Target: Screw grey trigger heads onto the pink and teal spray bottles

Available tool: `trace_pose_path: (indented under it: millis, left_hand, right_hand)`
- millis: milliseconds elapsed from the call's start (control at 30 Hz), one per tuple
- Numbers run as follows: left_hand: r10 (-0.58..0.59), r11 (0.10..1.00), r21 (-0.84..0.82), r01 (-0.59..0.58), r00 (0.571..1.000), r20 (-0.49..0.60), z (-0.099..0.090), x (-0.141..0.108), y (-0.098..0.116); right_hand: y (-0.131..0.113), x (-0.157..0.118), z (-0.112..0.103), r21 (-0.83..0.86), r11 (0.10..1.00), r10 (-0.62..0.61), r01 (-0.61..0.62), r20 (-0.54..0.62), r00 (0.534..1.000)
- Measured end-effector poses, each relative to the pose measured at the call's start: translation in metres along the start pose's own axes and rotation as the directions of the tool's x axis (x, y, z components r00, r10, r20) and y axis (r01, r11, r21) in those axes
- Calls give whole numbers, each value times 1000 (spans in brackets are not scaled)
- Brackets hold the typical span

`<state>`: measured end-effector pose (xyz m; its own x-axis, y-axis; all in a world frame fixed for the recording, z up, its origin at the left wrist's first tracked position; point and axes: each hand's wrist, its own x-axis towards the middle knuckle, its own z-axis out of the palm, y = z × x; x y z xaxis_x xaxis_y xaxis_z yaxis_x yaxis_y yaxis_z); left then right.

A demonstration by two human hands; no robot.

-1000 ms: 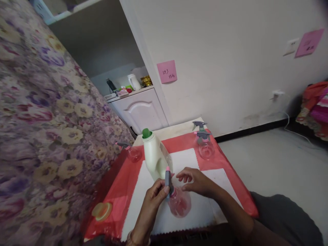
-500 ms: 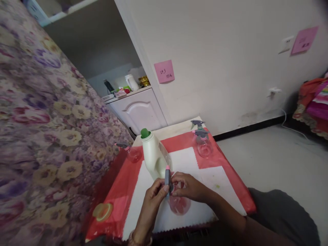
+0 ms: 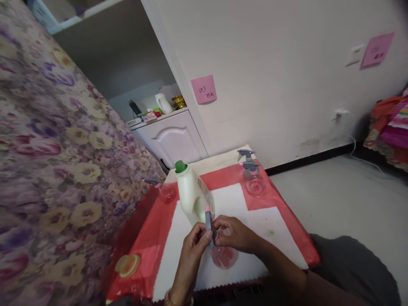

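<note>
My left hand [image 3: 196, 243] is closed around the grey trigger sprayer head [image 3: 209, 221], which has a pink nozzle tip pointing away from me. Below it is the clear, round spray bottle [image 3: 225, 257], low over the white cloth. The fingers of my right hand [image 3: 235, 233] are pinched at the bottle's neck, close beside the sprayer head; the collar there is mostly hidden. Just beyond my hands stands a large pale green jug [image 3: 194, 193] with a green spout at its open neck.
Another clear spray bottle [image 3: 166, 192] lies at the table's left edge, tilted. More spray bottles [image 3: 255, 185] stand at the back right. A round yellowish lid [image 3: 130, 265] rests on the red cloth [image 3: 149, 242] near left. A flowered curtain [image 3: 70, 170] borders the left side.
The sprayer head has turned slightly in my hands, and my left hand has shifted a little to the right. The other objects stay put.
</note>
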<state>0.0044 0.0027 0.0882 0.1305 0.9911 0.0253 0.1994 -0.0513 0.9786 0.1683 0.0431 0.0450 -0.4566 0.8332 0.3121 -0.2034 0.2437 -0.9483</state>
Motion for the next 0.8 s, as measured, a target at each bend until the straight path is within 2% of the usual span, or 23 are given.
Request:
trace_pose_path:
  millis: [100, 167, 233, 367, 433, 533, 600, 733, 800]
  left_hand:
    - [-1, 1000, -4, 1, 1000, -25, 0, 1, -3]
    - [-1, 1000, -5, 1, 999, -32, 0, 1, -4]
    - [-1, 1000, -6, 1, 1000, -28, 1, 1, -4]
    - [-5, 1000, -4, 5, 1000, -20, 1, 0, -6]
    - [-3, 1000, -4, 3, 1000, -25, 1, 1, -8]
    - [0, 1000, -9, 0, 999, -40, 0, 1, -9]
    - [-2, 1000, -13, 1, 999, -44, 1, 1, -9]
    - [-8, 1000, -12, 7, 998, -54, 2, 0, -9]
    - [-6, 1000, -5, 6, 998, -59, 2, -1, -10]
  right_hand:
    - [6, 1, 11, -30, 999, 12, -18, -186, 982]
    - [9, 1, 15, -80, 996, 6, -26, -246, 969]
    - [7, 1, 12, -102, 994, 7, -29, -213, 977]
    - [-1, -1, 0, -20, 1000, 13, -13, 1, 1000]
    - [-1, -1, 2, 14, 1000, 27, -27, -18, 999]
    - [2, 0, 9, -38, 998, 41, -49, -202, 978]
    - [2, 1, 10, -106, 992, 38, -65, -236, 971]
    - [-1, -1, 2, -100, 994, 36, -39, -29, 999]
    - [-2, -2, 0, -69, 997, 21, -21, 3, 1000]
